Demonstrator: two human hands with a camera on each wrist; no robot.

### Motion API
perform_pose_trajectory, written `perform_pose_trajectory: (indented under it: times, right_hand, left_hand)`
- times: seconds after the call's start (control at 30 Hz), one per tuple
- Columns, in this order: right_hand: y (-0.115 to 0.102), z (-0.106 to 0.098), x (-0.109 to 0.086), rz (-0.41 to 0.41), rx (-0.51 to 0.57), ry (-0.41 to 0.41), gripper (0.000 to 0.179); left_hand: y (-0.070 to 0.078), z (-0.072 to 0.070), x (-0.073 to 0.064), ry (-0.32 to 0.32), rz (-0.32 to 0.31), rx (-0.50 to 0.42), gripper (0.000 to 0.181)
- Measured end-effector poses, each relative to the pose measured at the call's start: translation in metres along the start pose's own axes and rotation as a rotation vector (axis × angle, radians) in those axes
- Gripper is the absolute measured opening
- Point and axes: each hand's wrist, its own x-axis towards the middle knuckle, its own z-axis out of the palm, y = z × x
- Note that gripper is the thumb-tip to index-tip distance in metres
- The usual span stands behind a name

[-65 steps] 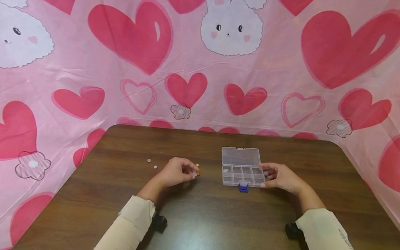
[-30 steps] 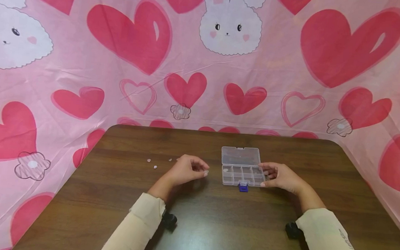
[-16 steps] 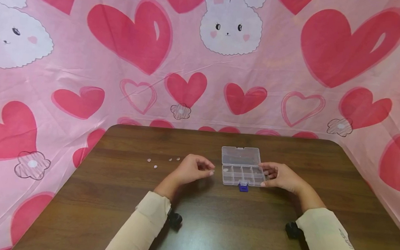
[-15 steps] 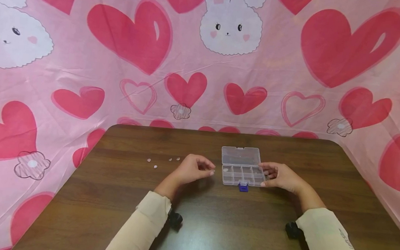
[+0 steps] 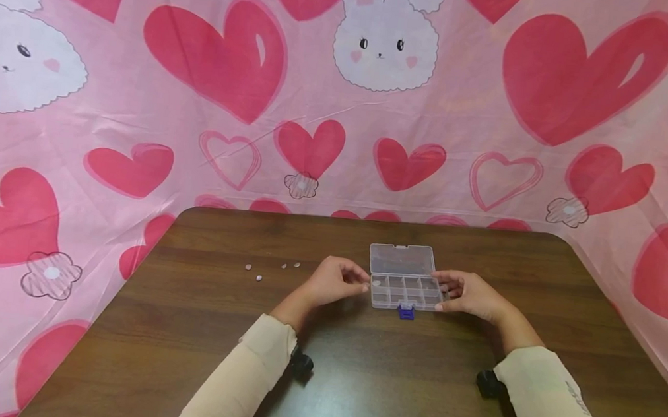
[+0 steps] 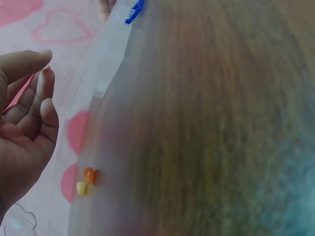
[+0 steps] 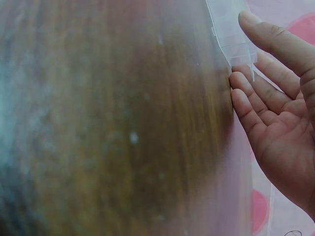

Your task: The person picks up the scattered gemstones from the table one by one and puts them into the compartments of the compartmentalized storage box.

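A clear plastic compartment box point(image 5: 385, 304) sits on the table with its lid point(image 5: 402, 261) raised and its blue latch point(image 5: 405, 313) toward me. My right hand point(image 5: 472, 296) holds the box's right end, thumb at the front corner and fingers along the side. At the left end, my left hand point(image 5: 336, 281) has thumb and fingertips pinched together around a small pale piece, mostly hidden by the fingers. One pale round piece point(image 5: 377, 283) lies in the back left compartment. In the left wrist view, an orange piece point(image 6: 89, 175) and a yellow piece point(image 6: 81, 188) lie near that hand.
Several small pale pieces, among them a white one point(image 5: 259, 278) and a pinkish one point(image 5: 248, 267), lie left of my left hand on the brown wooden table point(image 5: 390, 385). A pink cloth point(image 5: 372, 112) with hearts and rabbits hangs around the table's far side.
My left hand has moved right, from beside the orange and yellow pieces to the box's left edge, uncovering two small pale pieces behind it. The right hand and box have stayed put.
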Motion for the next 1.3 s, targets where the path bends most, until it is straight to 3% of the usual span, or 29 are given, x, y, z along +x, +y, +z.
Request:
perform_pose_trajectory:
  times: [0.67, 0.93, 1.3]
  right_hand:
    - [-0.002, 0.000, -0.001, 0.000, 0.010, 0.000, 0.068]
    - [-0.002, 0.000, -0.001, 0.000, 0.020, 0.003, 0.068]
    - [0.001, 0.001, 0.000, 0.005, 0.016, 0.006, 0.069]
  left_hand:
    - [-0.001, 0.027, 0.016, -0.096, -0.069, 0.045, 0.009]
    - [-0.001, 0.029, 0.017, -0.097, -0.081, 0.070, 0.008]
    - [-0.002, 0.023, 0.013, -0.064, -0.062, 0.033, 0.014]
